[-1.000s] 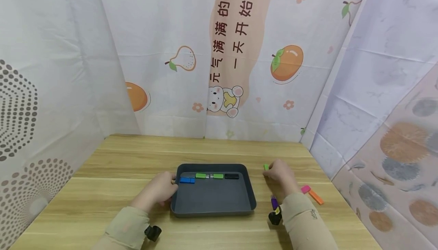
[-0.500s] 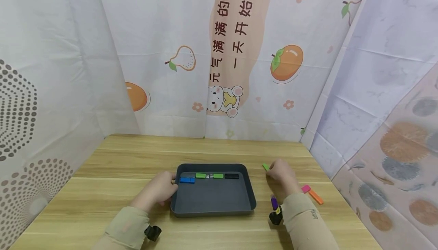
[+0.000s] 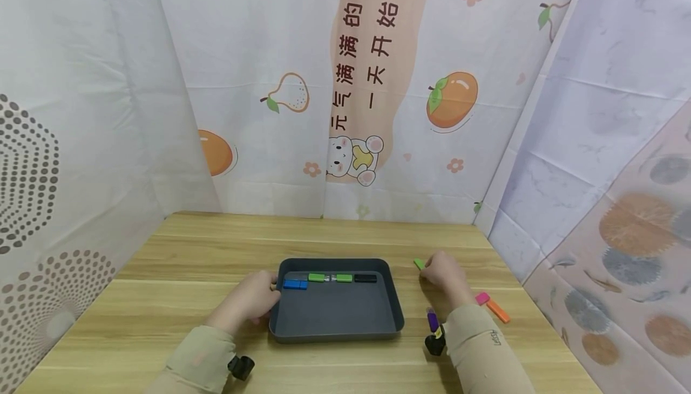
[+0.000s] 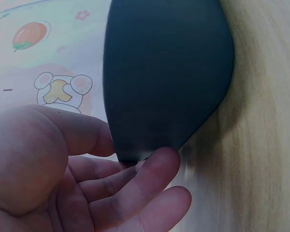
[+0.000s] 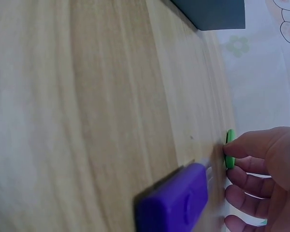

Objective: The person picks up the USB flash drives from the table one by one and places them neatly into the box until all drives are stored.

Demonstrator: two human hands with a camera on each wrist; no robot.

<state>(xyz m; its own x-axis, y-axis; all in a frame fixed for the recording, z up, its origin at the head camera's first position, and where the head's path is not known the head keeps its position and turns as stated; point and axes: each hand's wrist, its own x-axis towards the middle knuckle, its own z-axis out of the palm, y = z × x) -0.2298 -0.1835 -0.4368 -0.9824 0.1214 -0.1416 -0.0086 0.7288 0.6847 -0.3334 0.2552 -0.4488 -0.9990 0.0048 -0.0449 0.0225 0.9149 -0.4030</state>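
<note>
A dark grey tray (image 3: 336,316) stands mid-table; along its back lie two green USB sticks (image 3: 317,277) and a black one (image 3: 365,278), with a blue one (image 3: 295,284) at the left. My left hand (image 3: 254,295) grips the tray's left rim, thumb on one side and fingers on the other in the left wrist view (image 4: 111,179). Right of the tray, my right hand (image 3: 444,274) pinches a green stick (image 3: 418,264) at the table surface; thumb and fingertips hold it in the right wrist view (image 5: 230,150).
A purple USB stick (image 3: 432,320) lies between the tray and my right forearm. Beyond that forearm are a pink stick (image 3: 482,298) and an orange stick (image 3: 498,312). Printed cloth (image 3: 270,190) hangs behind the wooden table.
The green stick at my right fingers has turned slightly, and that hand has shifted a little. My left hand and the tray stay put.
</note>
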